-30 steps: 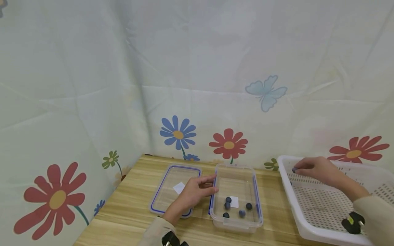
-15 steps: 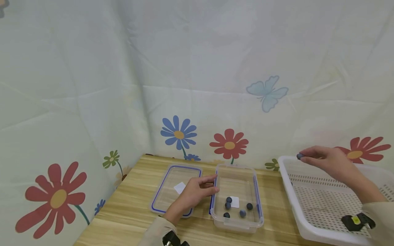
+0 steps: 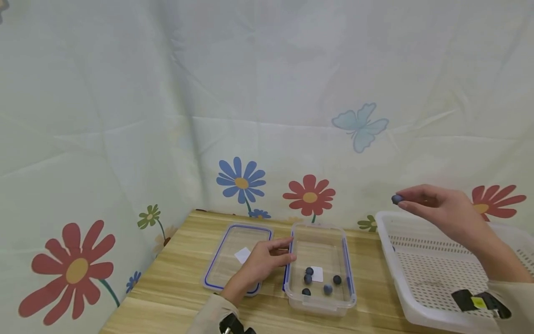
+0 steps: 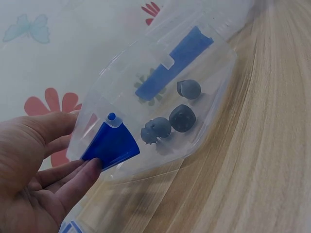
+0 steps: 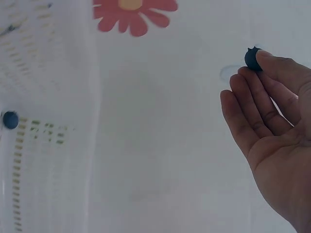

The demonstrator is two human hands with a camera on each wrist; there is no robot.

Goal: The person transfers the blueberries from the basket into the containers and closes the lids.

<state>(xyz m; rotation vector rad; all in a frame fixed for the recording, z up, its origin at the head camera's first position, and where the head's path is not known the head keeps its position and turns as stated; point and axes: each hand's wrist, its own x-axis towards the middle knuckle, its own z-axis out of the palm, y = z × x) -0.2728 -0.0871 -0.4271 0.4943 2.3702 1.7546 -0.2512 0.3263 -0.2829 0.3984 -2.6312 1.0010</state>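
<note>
My right hand point(image 3: 452, 215) pinches a blueberry point(image 3: 397, 199) between thumb and fingers, above the far left corner of a white perforated basket point(image 3: 394, 269). In the right wrist view that blueberry point(image 5: 252, 58) shows its crown. My left hand point(image 3: 263, 260) rests its fingertips against the left side of a clear plastic box point(image 3: 319, 304). In the left wrist view, fingertips point(image 4: 95, 167) touch the box's blue-lined side flap point(image 4: 112, 148). Several blueberries point(image 3: 328, 289) lie on the box's floor, toward its near end. Another blueberry point(image 5: 10, 120) sits in the basket.
A clear lid point(image 3: 217, 264) with a blue seal lies on the wooden table point(image 3: 167, 287), left of the box and partly behind my left hand. The basket stands to the right of the box. A flower-printed curtain point(image 3: 267, 93) hangs behind the table.
My right hand has lifted the blueberry up out of the basket, swinging slightly right and then back left above its rim. My left hand and the box have stayed in place.
</note>
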